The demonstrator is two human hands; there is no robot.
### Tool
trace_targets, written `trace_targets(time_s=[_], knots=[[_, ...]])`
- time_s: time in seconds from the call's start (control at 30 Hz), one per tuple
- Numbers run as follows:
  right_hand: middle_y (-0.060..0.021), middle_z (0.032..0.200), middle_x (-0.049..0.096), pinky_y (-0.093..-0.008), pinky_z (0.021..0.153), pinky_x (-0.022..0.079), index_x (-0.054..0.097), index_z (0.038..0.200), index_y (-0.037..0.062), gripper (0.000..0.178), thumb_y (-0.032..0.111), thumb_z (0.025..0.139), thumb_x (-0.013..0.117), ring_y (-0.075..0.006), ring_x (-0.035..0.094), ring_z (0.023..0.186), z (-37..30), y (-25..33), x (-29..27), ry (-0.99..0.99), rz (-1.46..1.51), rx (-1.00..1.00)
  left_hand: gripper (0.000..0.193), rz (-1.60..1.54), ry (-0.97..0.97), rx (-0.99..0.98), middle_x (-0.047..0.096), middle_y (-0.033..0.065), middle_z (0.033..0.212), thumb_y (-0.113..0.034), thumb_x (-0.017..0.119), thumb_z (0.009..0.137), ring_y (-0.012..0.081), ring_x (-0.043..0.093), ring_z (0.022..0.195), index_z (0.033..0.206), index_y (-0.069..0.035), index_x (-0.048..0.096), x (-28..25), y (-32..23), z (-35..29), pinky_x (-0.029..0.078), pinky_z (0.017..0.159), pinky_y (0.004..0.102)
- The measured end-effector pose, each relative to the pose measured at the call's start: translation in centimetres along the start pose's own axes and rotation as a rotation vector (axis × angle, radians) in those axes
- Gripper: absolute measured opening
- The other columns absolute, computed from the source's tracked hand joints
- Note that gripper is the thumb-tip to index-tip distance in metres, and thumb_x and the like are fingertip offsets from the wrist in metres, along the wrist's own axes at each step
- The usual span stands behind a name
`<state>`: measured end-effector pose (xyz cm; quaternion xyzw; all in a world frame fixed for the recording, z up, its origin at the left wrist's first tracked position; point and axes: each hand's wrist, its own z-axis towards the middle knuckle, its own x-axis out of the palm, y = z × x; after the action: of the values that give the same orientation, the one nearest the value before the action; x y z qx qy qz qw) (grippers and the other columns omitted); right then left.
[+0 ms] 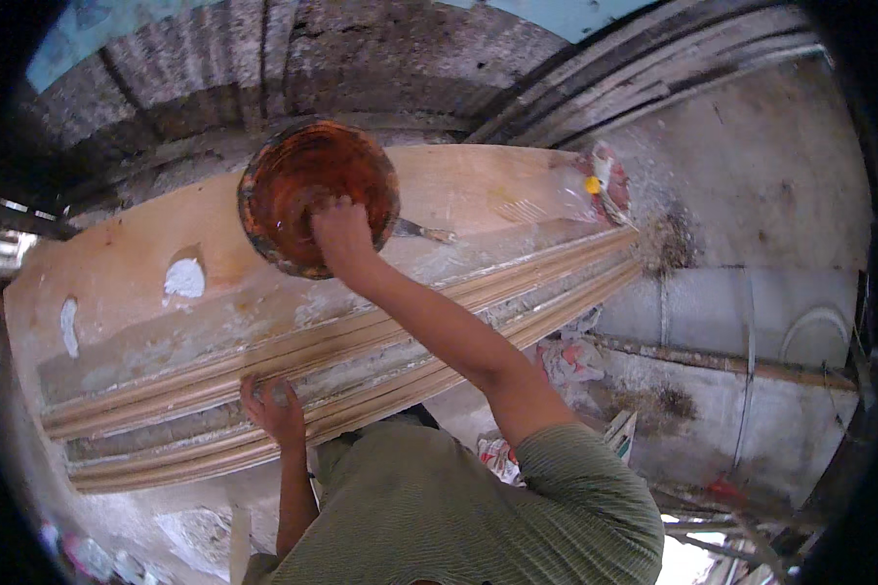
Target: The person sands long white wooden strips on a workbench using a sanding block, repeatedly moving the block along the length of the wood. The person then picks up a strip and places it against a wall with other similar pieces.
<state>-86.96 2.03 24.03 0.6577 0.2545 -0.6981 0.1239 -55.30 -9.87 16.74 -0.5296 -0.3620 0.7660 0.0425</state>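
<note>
My right hand (341, 226) reaches into an orange-brown bucket (385, 210) with a crusted dark rim. Its fingers are curled down inside, and what they grip, if anything, is hidden. A brush-like tool with a dark handle (424, 231) lies just right of the bucket. With fingers apart, my left hand (278, 414) rests near the lower left, by two long wooden mouldings (195, 373) that run across the bench. It holds nothing that I can see. The bucket stands on a pale wooden board (448, 175).
A white lump of paste (184, 279) and a smaller white strip (69, 327) lie on the board's left. A clear plastic bag with a yellow spot (592, 185) sits at the right end. Farther right is dusty concrete floor (751, 175). A stained wall (361, 58) stands behind.
</note>
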Motion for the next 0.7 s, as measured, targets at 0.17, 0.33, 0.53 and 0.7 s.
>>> trace_targets(time_s=[0.17,0.33,0.53,0.7], knots=[[-0.0114,0.094,0.071,-0.0395,0.067,0.055,0.075,0.092,0.0105,0.014,0.014,0.083,0.065,-0.0265,0.072,0.079,0.5,0.5,0.7,0.042,0.185,0.025,0.031,-0.003,-0.013,0.043,0.050,0.0145,0.137,-0.008,0.074,0.081,0.0376,0.044,0.133,0.109,-0.013,0.061,0.1,0.0,0.0,0.032,0.107,0.0563],[-0.0120,0.095,0.069,-0.0416,0.067,0.056,0.074,0.091,0.0108,0.013,0.018,0.083,0.068,-0.0292,0.072,0.077,-0.1,-1.3,-4.1,0.008,0.228,0.092,0.022,-0.003,-0.056,0.068,0.051,0.0148,0.135,-0.008,0.072,0.085,0.0373,0.046,0.131,0.105,-0.010,0.062,0.2,-0.1,-0.1,0.036,0.104,0.0539],[-0.0160,0.096,0.068,-0.0496,0.068,0.056,0.068,0.097,0.0058,0.015,0.015,0.089,0.059,-0.0371,0.071,0.078,-4.3,-4.4,-11.5,-0.218,0.471,0.346,0.024,0.001,-0.002,0.029,0.050,0.0156,0.137,-0.009,0.073,0.085,0.0367,0.043,0.133,0.106,-0.009,0.062,0.0,-0.3,-0.2,0.035,0.106,0.0530],[-0.0176,0.097,0.067,-0.0526,0.069,0.056,0.067,0.101,0.0082,0.016,0.016,0.091,0.057,-0.0391,0.069,0.079,-6.0,-3.3,-8.9,-0.060,0.634,0.317,0.026,0.016,0.007,0.031,0.049,0.0159,0.139,-0.011,0.073,0.085,0.0375,0.041,0.134,0.109,-0.009,0.063,0.1,0.1,-0.4,0.030,0.108,0.0542]])
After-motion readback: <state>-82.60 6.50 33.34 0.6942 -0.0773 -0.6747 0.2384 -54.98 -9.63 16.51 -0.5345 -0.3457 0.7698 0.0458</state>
